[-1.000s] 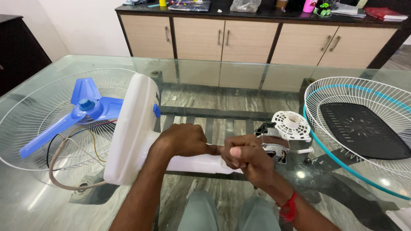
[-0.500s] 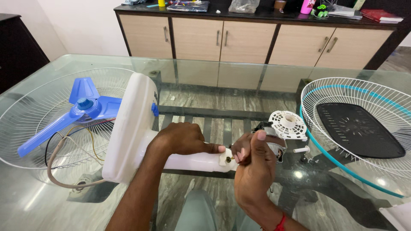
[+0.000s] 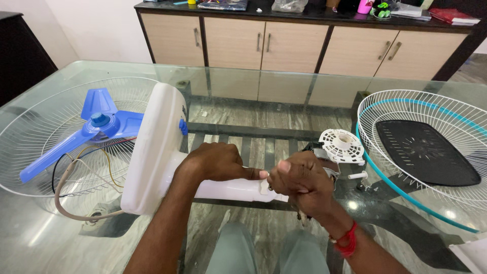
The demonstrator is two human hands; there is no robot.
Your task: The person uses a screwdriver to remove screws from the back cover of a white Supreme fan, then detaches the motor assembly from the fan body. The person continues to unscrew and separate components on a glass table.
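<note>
A white fan stand lies on its side on the glass table [image 3: 264,86], its round base [image 3: 154,147] to the left and its stem [image 3: 228,192] pointing right. My left hand [image 3: 213,161] grips the stem from above. My right hand [image 3: 299,182] is a fist at the stem's right end, closed on a small tool that is mostly hidden. Just behind that fist sit the fan motor [image 3: 331,171] and a white slotted motor cover [image 3: 342,146].
A blue three-blade propeller [image 3: 96,124] rests in a white wire guard [image 3: 30,132] at the left, with a grey cord [image 3: 63,203] and coloured wires. A second guard with a teal rim [image 3: 406,109] holds a black panel [image 3: 426,152] at the right. Wooden cabinets [image 3: 294,40] stand behind.
My right hand has twisted at the stem's end: from fist, to thumb up with wrist turned, back to a knuckles-up fist. My left hand kept its grip on the stem.
</note>
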